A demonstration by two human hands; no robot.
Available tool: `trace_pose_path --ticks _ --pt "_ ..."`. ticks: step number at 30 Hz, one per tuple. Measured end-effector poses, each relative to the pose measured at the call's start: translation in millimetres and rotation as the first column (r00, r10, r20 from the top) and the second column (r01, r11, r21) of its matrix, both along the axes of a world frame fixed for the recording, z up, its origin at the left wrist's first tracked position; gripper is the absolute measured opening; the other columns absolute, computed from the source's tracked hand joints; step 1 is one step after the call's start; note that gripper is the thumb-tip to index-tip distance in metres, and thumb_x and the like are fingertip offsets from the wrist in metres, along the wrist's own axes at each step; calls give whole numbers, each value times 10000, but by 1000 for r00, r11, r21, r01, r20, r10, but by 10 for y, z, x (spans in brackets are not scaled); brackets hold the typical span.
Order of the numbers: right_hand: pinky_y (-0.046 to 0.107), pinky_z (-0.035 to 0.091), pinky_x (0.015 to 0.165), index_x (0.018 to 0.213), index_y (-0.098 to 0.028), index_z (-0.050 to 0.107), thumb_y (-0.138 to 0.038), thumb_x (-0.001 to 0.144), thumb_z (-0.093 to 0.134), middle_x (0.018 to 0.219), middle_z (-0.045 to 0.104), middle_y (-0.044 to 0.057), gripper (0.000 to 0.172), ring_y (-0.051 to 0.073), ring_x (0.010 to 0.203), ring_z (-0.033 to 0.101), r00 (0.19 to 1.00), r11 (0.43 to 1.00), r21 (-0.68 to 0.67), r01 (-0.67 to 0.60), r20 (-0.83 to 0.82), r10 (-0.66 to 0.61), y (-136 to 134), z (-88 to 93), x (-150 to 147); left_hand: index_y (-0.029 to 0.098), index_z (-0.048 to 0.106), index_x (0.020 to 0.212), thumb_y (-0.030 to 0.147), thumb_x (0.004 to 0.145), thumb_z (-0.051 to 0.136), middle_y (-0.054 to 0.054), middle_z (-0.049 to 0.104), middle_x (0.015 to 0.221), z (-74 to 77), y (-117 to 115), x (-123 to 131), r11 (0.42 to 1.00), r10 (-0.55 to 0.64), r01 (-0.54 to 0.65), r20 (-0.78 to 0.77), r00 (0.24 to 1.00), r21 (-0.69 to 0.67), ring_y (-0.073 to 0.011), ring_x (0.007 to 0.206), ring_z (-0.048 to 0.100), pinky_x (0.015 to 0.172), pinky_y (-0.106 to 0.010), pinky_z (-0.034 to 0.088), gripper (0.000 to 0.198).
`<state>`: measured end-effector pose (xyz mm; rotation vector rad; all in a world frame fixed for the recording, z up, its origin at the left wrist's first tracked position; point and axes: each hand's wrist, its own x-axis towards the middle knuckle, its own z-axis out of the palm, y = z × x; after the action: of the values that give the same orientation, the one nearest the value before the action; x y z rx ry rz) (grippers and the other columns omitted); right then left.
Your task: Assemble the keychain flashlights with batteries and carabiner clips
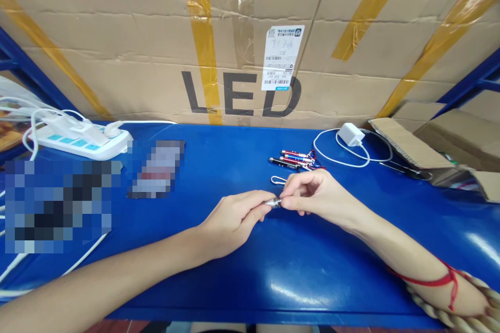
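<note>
Over the middle of the blue table, my left hand (238,218) is closed around a small silver metal penlight (272,202), most of which its fingers hide. My right hand (312,192) pinches the exposed end of the same silver penlight between thumb and fingertips. Just behind the right hand shows a silver carabiner clip (278,180); whether it is joined to anything is hidden. Beyond it lie several slim penlights (295,158) in red, blue and black, side by side, with cords at their right ends.
A white power strip (97,145) with plugs and cables stands at the back left. Nearby lie a blurred-out phone-like slab (158,169) and another blurred item (58,208). A white charger (350,135) with its cable rests back right, beside an open carton (449,135). A large cardboard box (148,36) walls off the back.
</note>
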<state>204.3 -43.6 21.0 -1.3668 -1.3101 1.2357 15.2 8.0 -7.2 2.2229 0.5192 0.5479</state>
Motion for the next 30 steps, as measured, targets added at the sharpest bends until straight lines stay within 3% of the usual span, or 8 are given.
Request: trace_pose_path --ticks 8,14,23,30 --pt "129 343 369 594 -147 673 -212 468 840 422 568 -59 219 31 384 473 1000 995 -103 10 -16 -12 13 -14 0 186 600 971 194 925 349 11 598 737 30 -8 -9 999 -27 26 6 1000 27 -110 679 558 667 -198 432 255" --pt "152 369 400 531 -141 638 -215 433 837 457 597 -45 234 41 412 489 999 987 -160 14 -33 -19 32 -103 -34 172 618 940 176 915 385 -19 680 907 -14 8 -8 995 -64 63 14 998 80 -129 810 612 733 -193 444 235" --pt "183 386 460 514 -150 631 -271 437 835 501 622 -27 250 59 456 493 993 991 -109 73 101 -62 12 -130 -60 168 641 907 177 904 405 -12 695 832 -34 13 6 992 -37 37 1 999 120 -117 690 623 647 -183 461 236" --pt "174 324 366 560 -143 645 -344 487 815 493 591 -30 273 39 385 409 983 994 -107 24 182 -4 11 -133 -40 164 659 945 170 890 423 -24 703 859 -31 22 1 990 -25 22 19 1000 138 -118 674 615 673 -191 469 242"
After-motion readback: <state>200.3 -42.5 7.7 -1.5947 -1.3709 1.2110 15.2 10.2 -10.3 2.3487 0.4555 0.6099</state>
